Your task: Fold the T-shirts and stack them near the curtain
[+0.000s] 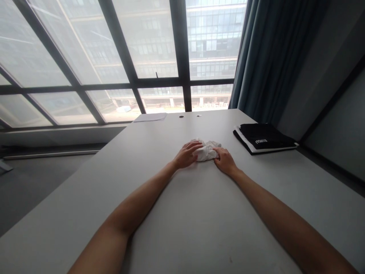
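A crumpled white cloth [205, 152] lies bunched on the white table [182, 198], between my two hands. My left hand [186, 154] rests on its left side, the fingers curled over the fabric and the thumb along the near edge. At the right side, my right hand [226, 160] has its thumb and fingers closed on the cloth's edge. Both arms reach forward across the tabletop. Parts of the fingertips are hidden in the folds.
A folded stack of black and white clothing [265, 137] with white lettering lies at the right. Papers [150, 117] lie at the far left corner, and a round dark cable hole [181, 117] is near the far edge. Windows and a blue curtain [265, 57] stand beyond.
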A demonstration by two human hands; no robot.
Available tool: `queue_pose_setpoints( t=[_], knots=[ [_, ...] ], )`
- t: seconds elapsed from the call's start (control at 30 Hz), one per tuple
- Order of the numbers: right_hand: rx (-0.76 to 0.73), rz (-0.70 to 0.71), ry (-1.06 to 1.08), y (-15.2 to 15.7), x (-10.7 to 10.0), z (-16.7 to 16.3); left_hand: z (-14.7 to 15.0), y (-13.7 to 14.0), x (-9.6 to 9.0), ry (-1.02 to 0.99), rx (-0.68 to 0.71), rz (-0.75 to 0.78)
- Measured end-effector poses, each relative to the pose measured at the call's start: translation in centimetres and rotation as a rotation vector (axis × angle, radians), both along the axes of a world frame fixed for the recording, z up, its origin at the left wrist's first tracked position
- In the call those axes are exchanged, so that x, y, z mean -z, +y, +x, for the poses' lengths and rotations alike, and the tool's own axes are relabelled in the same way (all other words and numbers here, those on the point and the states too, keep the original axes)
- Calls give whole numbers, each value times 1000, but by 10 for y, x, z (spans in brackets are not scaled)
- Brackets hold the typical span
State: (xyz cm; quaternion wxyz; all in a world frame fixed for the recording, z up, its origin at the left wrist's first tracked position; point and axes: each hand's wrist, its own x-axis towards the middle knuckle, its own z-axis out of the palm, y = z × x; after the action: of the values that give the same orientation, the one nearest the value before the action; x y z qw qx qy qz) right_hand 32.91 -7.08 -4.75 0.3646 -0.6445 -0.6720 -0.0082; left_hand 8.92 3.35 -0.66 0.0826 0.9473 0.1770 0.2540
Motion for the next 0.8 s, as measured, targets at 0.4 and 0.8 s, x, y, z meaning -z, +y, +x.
queue_pose_setpoints(
  t=[0.4, 0.8],
  knots=[
    [-98, 76, -12, -6, -7, -8, 0, 4, 1, 57, -164, -51],
    [24, 234, 83, -5, -9, -7, -12, 59, -57, -243, -641, -491]
  ],
)
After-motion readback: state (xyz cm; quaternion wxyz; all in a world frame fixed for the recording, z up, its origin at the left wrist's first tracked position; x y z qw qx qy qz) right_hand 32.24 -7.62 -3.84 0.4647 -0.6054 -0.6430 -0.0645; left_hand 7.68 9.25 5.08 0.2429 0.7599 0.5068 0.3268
